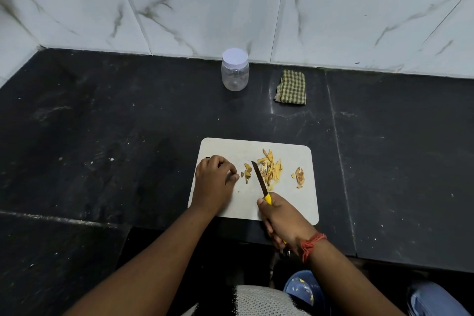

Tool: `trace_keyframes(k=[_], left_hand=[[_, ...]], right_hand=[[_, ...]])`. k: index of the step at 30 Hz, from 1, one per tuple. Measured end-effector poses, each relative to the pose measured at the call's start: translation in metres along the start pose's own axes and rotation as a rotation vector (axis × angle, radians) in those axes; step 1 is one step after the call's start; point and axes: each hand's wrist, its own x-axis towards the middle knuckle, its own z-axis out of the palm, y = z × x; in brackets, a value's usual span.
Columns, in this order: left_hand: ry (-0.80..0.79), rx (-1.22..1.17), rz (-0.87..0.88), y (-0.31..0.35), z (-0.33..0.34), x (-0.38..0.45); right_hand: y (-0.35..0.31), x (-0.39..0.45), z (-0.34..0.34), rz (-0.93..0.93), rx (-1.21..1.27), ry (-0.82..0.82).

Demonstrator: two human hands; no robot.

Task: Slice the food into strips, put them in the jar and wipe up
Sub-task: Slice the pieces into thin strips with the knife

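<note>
Two hands at work over the white cutting board (289,209), which sits at the near edge of the dark surface (102,136); right hand (284,218) wraps a yellow-handled knife (260,179), blade angled up and left, its tip between the two lots of food; left hand (214,178) lies near the board's left edge, fingers curled, tips pinching or steadying a small scrap next to the uncut pieces (247,172), grip too small to tell for certain. Cut strips (270,167) heaped mid-board, just right of the blade; a rounded end piece (299,175) lies apart toward the board's right edge. Jar (235,69), lid on and apparently empty, stands at the far edge against the tiled wall; checked cloth (291,87) folded beside it, to its right.

Judgement: slicing nearly finished, only small bits left. To do it well: tuck the left fingertips back; set each bit flat side down; bring the blade straight down in thin even cuts; keep new strips from scattering off the board; the jar needs opening before any transfer.
</note>
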Motion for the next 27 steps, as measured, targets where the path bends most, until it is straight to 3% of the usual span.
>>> trace_keyframes(k=[9,27], left_hand=[[0.028,0.013,0.049,0.007,0.001,-0.001],[-0.002,-0.015,-0.061,0.010,0.004,0.004]], right_hand=[[0.000,0.012,0.012,0.027,-0.260,0.019],[0.000,0.017,0.020,0.036,-0.313,0.007]])
